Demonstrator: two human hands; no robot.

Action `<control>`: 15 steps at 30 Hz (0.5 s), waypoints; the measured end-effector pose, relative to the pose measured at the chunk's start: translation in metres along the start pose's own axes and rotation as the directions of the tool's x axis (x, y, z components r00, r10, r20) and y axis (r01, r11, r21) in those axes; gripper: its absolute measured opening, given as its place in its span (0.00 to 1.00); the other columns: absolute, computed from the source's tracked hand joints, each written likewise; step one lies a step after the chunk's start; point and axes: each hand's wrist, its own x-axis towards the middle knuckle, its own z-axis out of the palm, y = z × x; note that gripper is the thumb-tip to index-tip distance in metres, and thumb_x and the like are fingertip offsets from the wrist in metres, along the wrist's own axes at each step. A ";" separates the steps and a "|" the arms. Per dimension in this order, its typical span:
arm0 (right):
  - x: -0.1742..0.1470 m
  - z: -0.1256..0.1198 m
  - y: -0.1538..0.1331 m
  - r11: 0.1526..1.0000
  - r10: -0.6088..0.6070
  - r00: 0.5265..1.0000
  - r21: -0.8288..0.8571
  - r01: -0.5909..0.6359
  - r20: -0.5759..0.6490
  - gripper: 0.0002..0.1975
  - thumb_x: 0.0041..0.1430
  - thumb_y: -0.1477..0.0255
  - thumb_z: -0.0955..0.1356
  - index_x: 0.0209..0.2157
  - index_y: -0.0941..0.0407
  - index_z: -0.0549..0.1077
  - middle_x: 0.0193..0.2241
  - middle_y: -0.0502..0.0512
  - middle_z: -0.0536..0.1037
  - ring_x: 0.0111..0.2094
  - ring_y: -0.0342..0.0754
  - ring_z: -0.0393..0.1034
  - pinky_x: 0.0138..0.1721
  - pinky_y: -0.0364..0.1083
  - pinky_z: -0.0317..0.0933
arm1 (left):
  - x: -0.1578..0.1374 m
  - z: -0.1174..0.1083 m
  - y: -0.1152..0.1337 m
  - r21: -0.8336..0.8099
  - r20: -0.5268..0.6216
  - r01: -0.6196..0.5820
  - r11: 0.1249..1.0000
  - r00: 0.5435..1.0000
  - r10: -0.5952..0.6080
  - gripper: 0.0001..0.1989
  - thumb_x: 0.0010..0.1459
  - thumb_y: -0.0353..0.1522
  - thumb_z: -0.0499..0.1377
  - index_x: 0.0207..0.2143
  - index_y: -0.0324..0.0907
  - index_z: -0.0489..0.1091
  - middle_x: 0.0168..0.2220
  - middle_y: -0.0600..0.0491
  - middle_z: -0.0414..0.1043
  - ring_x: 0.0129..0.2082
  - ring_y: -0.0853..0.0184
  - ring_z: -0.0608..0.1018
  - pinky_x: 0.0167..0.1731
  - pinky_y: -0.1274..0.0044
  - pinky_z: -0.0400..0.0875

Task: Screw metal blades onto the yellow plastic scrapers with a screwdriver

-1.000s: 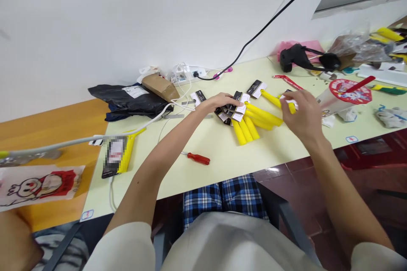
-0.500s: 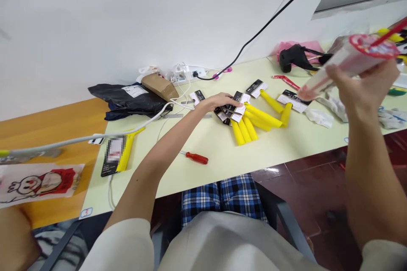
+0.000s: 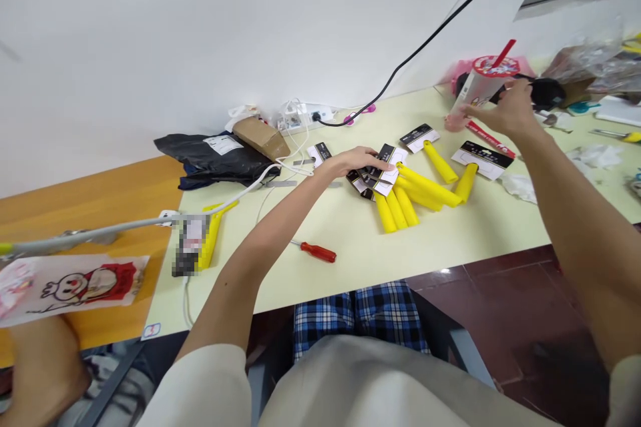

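My left hand [image 3: 361,160] is on a pile of black-and-white cardboard tags [image 3: 388,159] attached to yellow tube-like handles [image 3: 398,210]. Its fingers are closed on one of the tags, with the index finger stretched along it; the thumb is mostly hidden. Toward the back right, my right hand [image 3: 505,110] grips a drink cup [image 3: 478,90] with a printed red lid and a red straw. The cup leans, its base close to the tabletop. Two more tagged yellow handles [image 3: 441,161] lie between my hands. A red screwdriver [image 3: 319,252] lies nearer to me.
A black plastic parcel [image 3: 215,163], a brown box [image 3: 263,137] and a power strip [image 3: 305,119] are along the wall. White cables cross the left side. Another yellow tool [image 3: 213,237] lies left. Crumpled tissue [image 3: 519,187] lies right. A person's arm [image 3: 47,363] shows lower left.
My right hand has moved the cup left and down, from the raised right side toward the back of the table. The left hand stays at the tags. The view has shifted slightly.
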 end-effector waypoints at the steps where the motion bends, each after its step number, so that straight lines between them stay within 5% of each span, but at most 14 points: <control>1: -0.012 -0.003 0.007 0.999 0.035 0.995 -0.017 -0.034 0.095 0.64 0.49 0.37 0.78 0.68 0.70 0.58 0.61 0.83 0.71 0.58 0.66 0.71 0.54 0.58 0.67 | -0.001 0.000 0.000 -0.003 0.004 -0.004 1.000 1.000 0.004 0.37 0.43 0.48 0.80 0.52 0.41 0.79 0.53 0.41 0.84 0.47 0.54 0.86 0.43 0.67 0.81; 4: -0.051 -0.009 0.024 0.981 0.106 0.897 -0.194 -0.023 0.430 0.52 0.51 0.33 0.75 0.60 0.63 0.70 0.50 0.75 0.79 0.48 0.65 0.74 0.47 0.59 0.66 | -0.003 0.002 0.002 0.007 -0.033 -0.012 1.000 0.999 0.012 0.35 0.42 0.48 0.81 0.49 0.42 0.80 0.51 0.43 0.85 0.48 0.54 0.86 0.46 0.68 0.81; 6: -0.071 -0.011 0.030 0.978 0.098 0.855 -0.210 0.013 0.510 0.42 0.54 0.35 0.74 0.51 0.58 0.74 0.46 0.71 0.81 0.44 0.63 0.74 0.44 0.57 0.65 | -0.005 0.004 0.003 0.020 -0.069 -0.007 1.000 0.998 0.008 0.33 0.42 0.47 0.81 0.48 0.42 0.80 0.50 0.45 0.85 0.49 0.55 0.86 0.48 0.68 0.81; 12: -0.090 -0.026 0.027 0.990 -0.055 0.871 -0.089 0.113 0.489 0.24 0.61 0.49 0.74 0.45 0.54 0.73 0.45 0.63 0.82 0.42 0.58 0.74 0.43 0.52 0.63 | -0.006 0.012 0.001 0.030 -0.052 0.016 0.999 0.999 -0.014 0.35 0.42 0.47 0.81 0.50 0.43 0.79 0.51 0.45 0.84 0.49 0.55 0.86 0.48 0.68 0.81; 15: -0.093 -0.035 0.022 0.984 -0.153 0.863 -0.008 0.179 0.482 0.28 0.60 0.42 0.72 0.43 0.52 0.73 0.42 0.59 0.82 0.40 0.56 0.73 0.42 0.52 0.63 | -0.007 0.013 0.001 0.029 -0.061 0.014 0.999 0.998 -0.013 0.35 0.42 0.47 0.81 0.51 0.44 0.78 0.52 0.45 0.84 0.50 0.55 0.85 0.50 0.67 0.81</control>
